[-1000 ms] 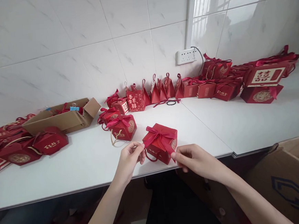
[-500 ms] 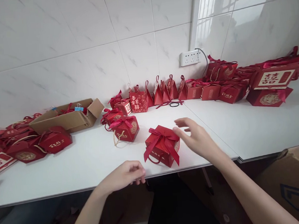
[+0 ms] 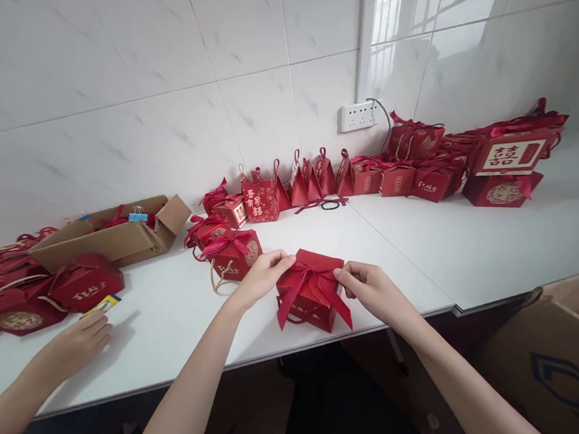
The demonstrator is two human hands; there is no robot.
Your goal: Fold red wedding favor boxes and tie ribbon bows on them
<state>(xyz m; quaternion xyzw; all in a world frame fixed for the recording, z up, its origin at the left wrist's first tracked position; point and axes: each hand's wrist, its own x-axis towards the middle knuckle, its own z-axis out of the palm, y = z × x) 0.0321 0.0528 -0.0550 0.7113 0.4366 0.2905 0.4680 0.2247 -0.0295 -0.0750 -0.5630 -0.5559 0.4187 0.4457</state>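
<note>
A red gift box (image 3: 309, 309) stands near the table's front edge, its top tied with a dark red ribbon bow (image 3: 308, 276). My left hand (image 3: 263, 276) is closed at the bow's left loop, thumb and finger pinched on the ribbon. On the opposite side my right hand (image 3: 370, 289) pinches the right loop. A red cord handle hangs at the box's front left. Just beyond my left hand sits another ribbon-tied red box (image 3: 235, 253) with a beige rope handle.
From the left, another person's hand (image 3: 86, 340) holds a small yellow-and-blue card (image 3: 106, 303). An open cardboard box (image 3: 101, 248) stands behind red boxes. Triangular red boxes (image 3: 298, 188) line the wall, and stacked red boxes (image 3: 505, 190) stand right. A large carton (image 3: 571, 355) is lower right.
My left hand has come up from the table edge to the bow's left loop. My right hand has closed on the right loop. Another person's hand with a card has appeared at left.
</note>
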